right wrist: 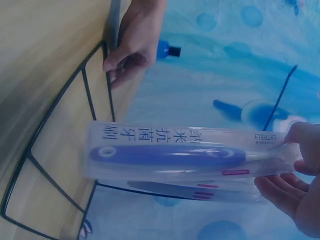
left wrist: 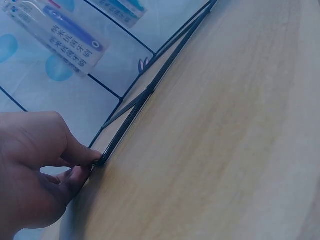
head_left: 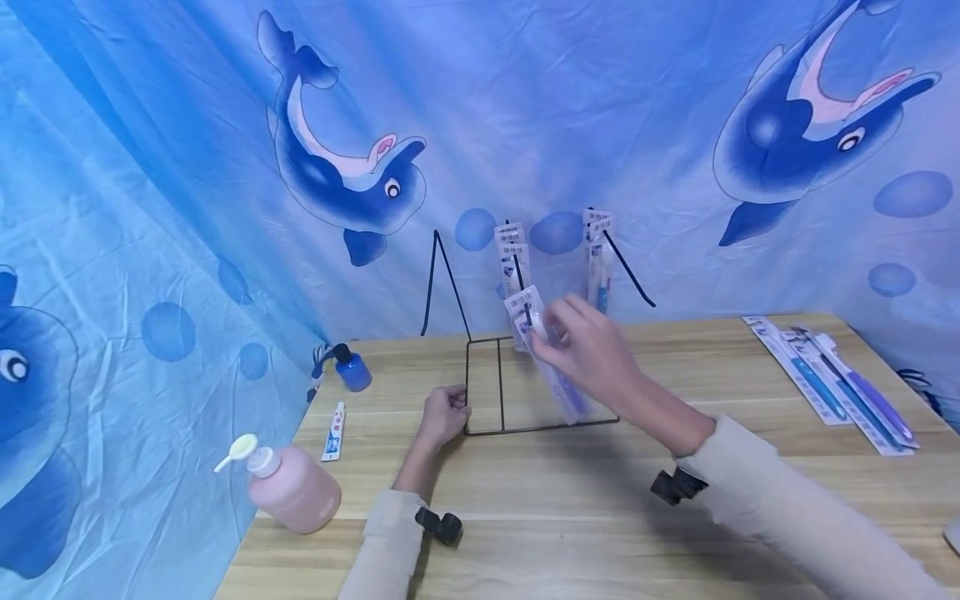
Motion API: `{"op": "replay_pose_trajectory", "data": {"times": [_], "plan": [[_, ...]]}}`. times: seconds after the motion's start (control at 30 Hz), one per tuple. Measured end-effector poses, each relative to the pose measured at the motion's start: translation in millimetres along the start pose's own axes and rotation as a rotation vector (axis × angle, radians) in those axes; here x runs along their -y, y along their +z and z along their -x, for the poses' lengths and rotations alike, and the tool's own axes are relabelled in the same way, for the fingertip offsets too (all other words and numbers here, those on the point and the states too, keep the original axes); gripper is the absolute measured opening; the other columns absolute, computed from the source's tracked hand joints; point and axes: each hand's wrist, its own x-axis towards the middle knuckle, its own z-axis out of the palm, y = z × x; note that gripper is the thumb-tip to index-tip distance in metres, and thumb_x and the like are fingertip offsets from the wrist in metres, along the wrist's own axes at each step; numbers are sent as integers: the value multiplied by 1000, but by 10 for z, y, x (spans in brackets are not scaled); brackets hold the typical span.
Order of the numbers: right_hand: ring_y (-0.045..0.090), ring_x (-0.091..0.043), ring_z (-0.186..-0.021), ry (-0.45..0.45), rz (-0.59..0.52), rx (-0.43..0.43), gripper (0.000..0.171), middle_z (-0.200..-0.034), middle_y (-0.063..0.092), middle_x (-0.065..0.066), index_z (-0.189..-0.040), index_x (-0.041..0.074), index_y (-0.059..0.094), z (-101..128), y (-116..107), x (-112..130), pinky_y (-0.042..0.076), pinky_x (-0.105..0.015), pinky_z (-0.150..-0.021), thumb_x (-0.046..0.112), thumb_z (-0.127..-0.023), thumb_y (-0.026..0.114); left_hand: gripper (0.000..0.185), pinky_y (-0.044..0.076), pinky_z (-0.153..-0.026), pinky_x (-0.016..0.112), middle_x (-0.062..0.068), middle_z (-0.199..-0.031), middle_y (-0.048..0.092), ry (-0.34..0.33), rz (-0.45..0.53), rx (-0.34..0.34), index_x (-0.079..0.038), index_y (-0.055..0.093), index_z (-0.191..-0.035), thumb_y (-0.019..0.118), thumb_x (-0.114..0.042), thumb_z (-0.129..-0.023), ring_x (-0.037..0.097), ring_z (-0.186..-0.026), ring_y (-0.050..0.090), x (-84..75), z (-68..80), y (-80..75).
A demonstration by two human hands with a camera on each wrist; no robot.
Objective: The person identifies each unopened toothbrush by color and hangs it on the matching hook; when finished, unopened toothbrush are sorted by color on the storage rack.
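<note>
A black wire display rack [head_left: 501, 383] stands on the table, its base frame flat on the wood. My left hand [head_left: 444, 414] pinches the front left part of that base between thumb and fingers, as the left wrist view also shows. Out at the front end of the rack's middle hook, my right hand [head_left: 588, 346] holds a purple toothbrush in a clear package [right wrist: 170, 156] near its top. Behind it, more packaged toothbrushes [head_left: 512, 258] hang on the same hook. Others [head_left: 600, 279] hang from the right hook, while the left hook [head_left: 430, 287] carries none.
Several packaged toothbrushes [head_left: 821, 379] lie at the table's right. On the left are a pink pump bottle [head_left: 300, 492], a small toothpaste tube [head_left: 333, 432] and a blue bottle with a black cap [head_left: 353, 371]. A blue dolphin curtain [head_left: 540, 125] hangs behind the rack.
</note>
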Motion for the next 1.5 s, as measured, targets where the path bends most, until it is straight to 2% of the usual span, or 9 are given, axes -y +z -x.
{"op": "replay_pose_trajectory", "data": {"times": [0.2, 0.27, 0.33, 0.43, 0.57, 0.9, 1.1, 1.3, 1.5], "plan": [[51, -19, -73, 68, 8, -10, 22, -84, 54, -8, -88, 3, 57, -212, 245, -181, 49, -27, -60, 9, -83, 77, 44, 58, -83, 33, 15, -96, 64, 13, -10, -7, 15, 59, -124, 65, 11, -80, 25, -89, 61, -3, -10, -14], [52, -20, -75, 89, 26, -23, 21, -84, 54, -7, -87, 5, 56, -287, 319, -241, 51, -36, -80, 13, -86, 75, 44, 58, -82, 33, 14, -96, 64, 15, -11, -8, 15, 59, -124, 65, 11, -80, 25, -89, 61, -2, -11, -13], [52, -21, -75, 114, 37, -36, 21, -83, 54, -7, -88, 6, 55, -350, 382, -293, 47, -42, -86, 18, -89, 73, 44, 58, -81, 32, 14, -96, 63, 18, -9, -5, 15, 59, -124, 65, 11, -80, 24, -88, 61, 4, -12, -8], [52, -21, -75, 145, 31, -45, 22, -84, 54, -7, -91, 5, 55, -420, 455, -352, 48, -43, -85, 20, -91, 71, 45, 58, -80, 31, 15, -96, 63, 12, -2, -2, 15, 59, -124, 64, 12, -80, 24, -88, 61, 8, -9, 1], [53, -23, -75, 166, -30, -51, 23, -88, 55, -11, -94, 1, 55, -474, 508, -407, 50, -31, -62, 16, -91, 72, 45, 58, -80, 30, 15, -97, 63, 3, 2, 3, 15, 58, -125, 64, 12, -81, 24, -89, 61, 0, -6, 7], [60, -26, -81, 235, -44, -38, 29, -90, 60, -12, -93, 1, 58, -487, 484, -490, 52, -36, -76, 22, -87, 77, 44, 58, -81, 33, 14, -94, 64, 5, -2, 3, 15, 60, -123, 64, 11, -80, 24, -88, 61, -37, -17, -17], [64, -27, -87, 287, -48, 35, 37, -100, 61, -14, -101, 1, 61, -312, 314, -583, 56, -41, -83, 28, -85, 79, 44, 58, -78, 31, 14, -94, 64, 15, -3, 9, 16, 59, -124, 64, 12, -80, 24, -87, 61, -27, -22, -20], [66, -31, -83, 279, 62, 53, 43, -98, 65, -18, -102, -1, 63, 38, -17, -894, 58, -42, -65, 32, -82, 82, 45, 58, -81, 32, 16, -97, 64, 1, 5, 9, 15, 58, -125, 63, 12, -81, 26, -90, 62, -25, -30, -24], [64, -40, -84, 494, 232, 259, 42, -98, 65, -28, -103, -6, 62, 517, -594, -1557, 55, -54, -68, 34, -94, 67, 45, 58, -81, 31, 15, -97, 64, -9, -4, 14, 14, 58, -126, 63, 11, -81, 25, -90, 62, -7, -30, -19]]}}
